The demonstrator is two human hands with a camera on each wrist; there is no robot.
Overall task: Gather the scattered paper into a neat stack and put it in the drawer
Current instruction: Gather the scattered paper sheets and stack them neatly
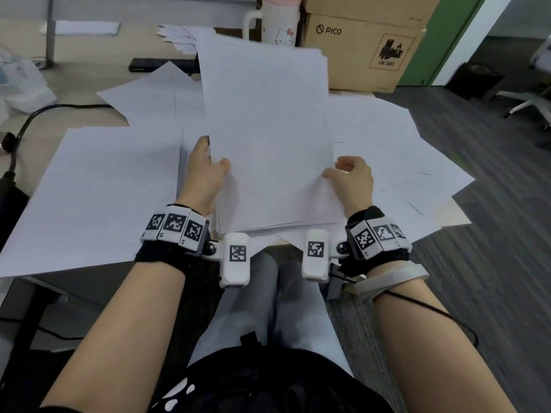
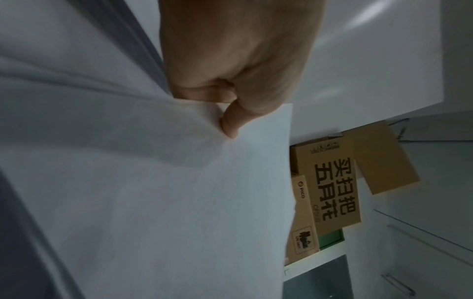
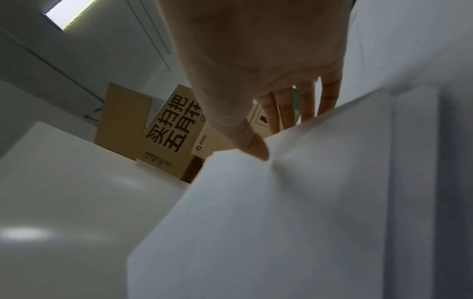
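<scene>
A sheaf of white paper (image 1: 268, 138) is held up off the desk in the middle of the head view, its far end tilted away. My left hand (image 1: 205, 171) grips its left edge, thumb on top and fingers underneath; the left wrist view shows the thumb (image 2: 230, 123) pressed on the sheaf (image 2: 153, 202). My right hand (image 1: 351, 177) pinches the right edge, thumb on top; in the right wrist view the thumb (image 3: 256, 147) lies on the paper (image 3: 294, 212) with the fingers behind it. Loose white sheets (image 1: 98, 192) lie spread over the desk underneath, more of them to the right (image 1: 396, 162). No drawer is visible.
Cardboard boxes (image 1: 357, 52) stand at the back right, beside a white mug (image 1: 280, 22) with a cartoon cat. A black cable (image 1: 35, 114) runs along the desk's left side. More papers (image 1: 179, 37) lie at the back. An office chair base (image 1: 527, 102) stands on the grey carpet at right.
</scene>
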